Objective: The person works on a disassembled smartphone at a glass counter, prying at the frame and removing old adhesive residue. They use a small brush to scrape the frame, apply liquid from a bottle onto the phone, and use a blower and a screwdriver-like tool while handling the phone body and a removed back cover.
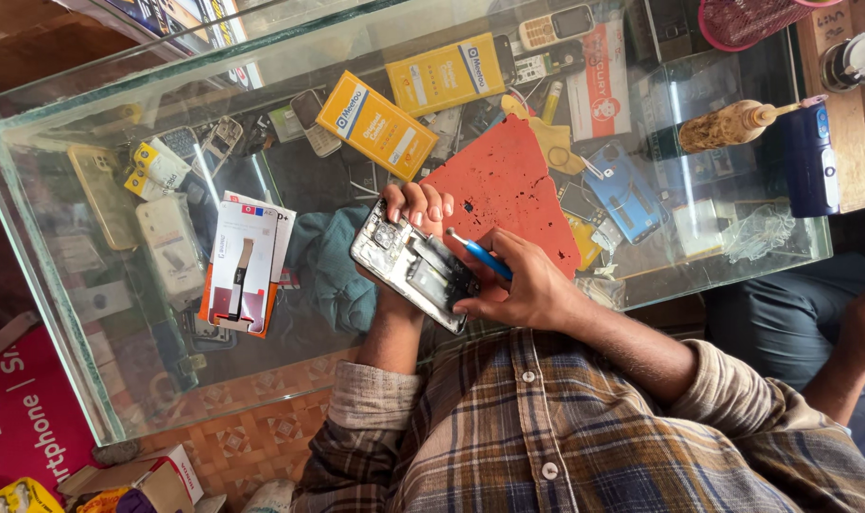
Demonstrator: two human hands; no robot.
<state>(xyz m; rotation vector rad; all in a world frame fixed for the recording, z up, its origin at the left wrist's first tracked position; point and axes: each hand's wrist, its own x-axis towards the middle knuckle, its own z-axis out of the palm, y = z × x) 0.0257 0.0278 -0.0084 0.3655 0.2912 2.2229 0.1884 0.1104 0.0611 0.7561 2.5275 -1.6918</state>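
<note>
My left hand [415,211] grips an opened smartphone [412,265] with its back cover off, so the inner boards and battery show. It is held above the near edge of a glass counter [72,313]. My right hand [518,285] holds a blue-handled screwdriver [480,254], whose tip points at the phone's upper inside. A red work mat [508,185] lies on the glass just beyond the phone.
Under and on the glass lie yellow boxes [377,125], phone cases [171,247], old handsets [556,26], a blue stand [625,195] and a white part package [241,266]. A bottle [732,126] lies at the right. Another person's hand [864,328] shows at the right edge.
</note>
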